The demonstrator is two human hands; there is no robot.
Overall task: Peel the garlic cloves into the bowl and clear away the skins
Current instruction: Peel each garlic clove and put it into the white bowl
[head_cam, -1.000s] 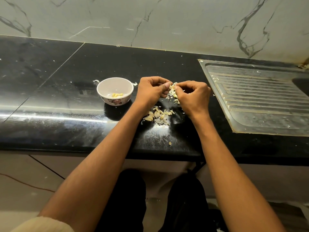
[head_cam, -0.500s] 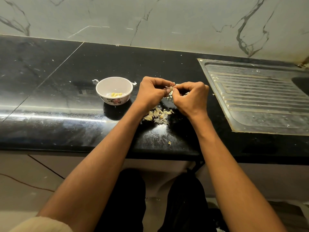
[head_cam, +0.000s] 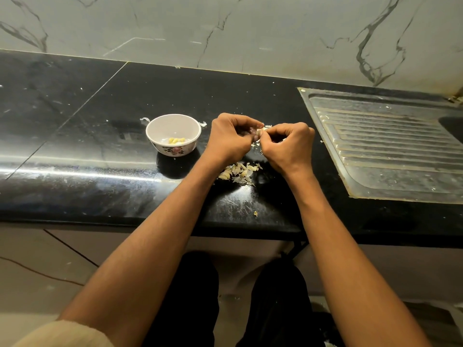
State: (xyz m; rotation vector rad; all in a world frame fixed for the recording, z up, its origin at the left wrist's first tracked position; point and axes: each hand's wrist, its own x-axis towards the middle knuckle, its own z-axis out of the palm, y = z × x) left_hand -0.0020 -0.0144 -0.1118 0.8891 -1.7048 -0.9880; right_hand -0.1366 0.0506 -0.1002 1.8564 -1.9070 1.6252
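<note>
Both hands meet over the black counter, fingertips pinched together on one small garlic clove — the left hand curled shut around it from the nine o'clock side, the right hand closed on it from three o'clock, knuckles up. Only a pale sliver of the clove shows between the thumbs; how much skin is left on it I can't tell.

Just under the hands, toward six o'clock, lies a loose heap of papery skins on the counter, with what look like a few cloves mixed in. One stray flake sits further toward six o'clock, near the counter's front edge.

At nine o'clock from the left hand stands the white bowl with a flower pattern on its side — near the wrist but not touching it. A few peeled yellowish cloves lie at its bottom.

Off at three o'clock, well apart from the right hand, the ribbed steel draining board is set into the counter. Behind everything, at twelve, rises a veined marble wall.
</note>
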